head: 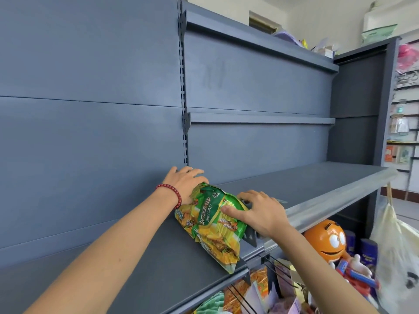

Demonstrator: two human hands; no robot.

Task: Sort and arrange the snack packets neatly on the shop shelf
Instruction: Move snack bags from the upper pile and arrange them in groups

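We have the snack packets (pixel 210 225), green and yellow, lying on the grey shelf (pixel 317 189) where two shelf boards meet. Their near end reaches the front edge and their far end points at the back panel (pixel 90 132). There seem to be two packets, one partly under the other.

Our left hand (pixel 186 184) rests palm down on the far end of the packets, its fingers fairly straight and a little spread. A red bead bracelet (pixel 172 193) sits on that wrist.

Our right hand (pixel 260 211) grips the packets from the right side. The thumb (pixel 229 209) presses on the top face and the fingers arch down over the edge.

Below the shelf on the right stands an orange figure (pixel 326 241), and a pale plastic bag (pixel 394 257) hangs just beside it.
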